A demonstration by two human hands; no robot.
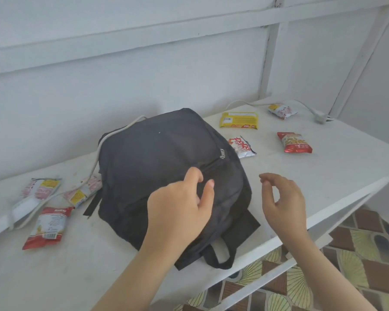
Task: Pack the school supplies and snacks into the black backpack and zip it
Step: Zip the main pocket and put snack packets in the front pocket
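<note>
Nearest to me, my left hand (182, 207) lay over the front of the black backpack (148, 158), fingers curled and thumb set apart, tips at the pocket seam. Whether they had any cloth pinched I could not tell. My right hand (283, 203) hovered off the bag at its 3 o'clock, fingers loosely bent, nothing in it.

The backpack lay flat on the white table (335, 176), carry loop toward me at 6 o'clock. The zip pull (222, 153) sat at 1 o'clock of my left hand, and the zip appeared closed.

Snacks noted outside the bag:
- At 8 o'clock, a red packet (47, 227).
- At 9 o'clock, a white-and-yellow packet (39, 189) and a pink-and-yellow packet (83, 191), with a white cable (94, 162) crossing them.
- At 2 o'clock, a silver packet (241, 147) just beside the bag.
- Further out, a second red packet (294, 142) and a yellow pack (238, 120).
- Farthest, a small packet (282, 111) near a plug (321, 117).

No school supplies were visible on the table.

Judgement: the step in hand was opening the bag, with packing not yet begun. The next move called for my left hand to steady the cloth while my right took the pull and ran it along the track
</note>
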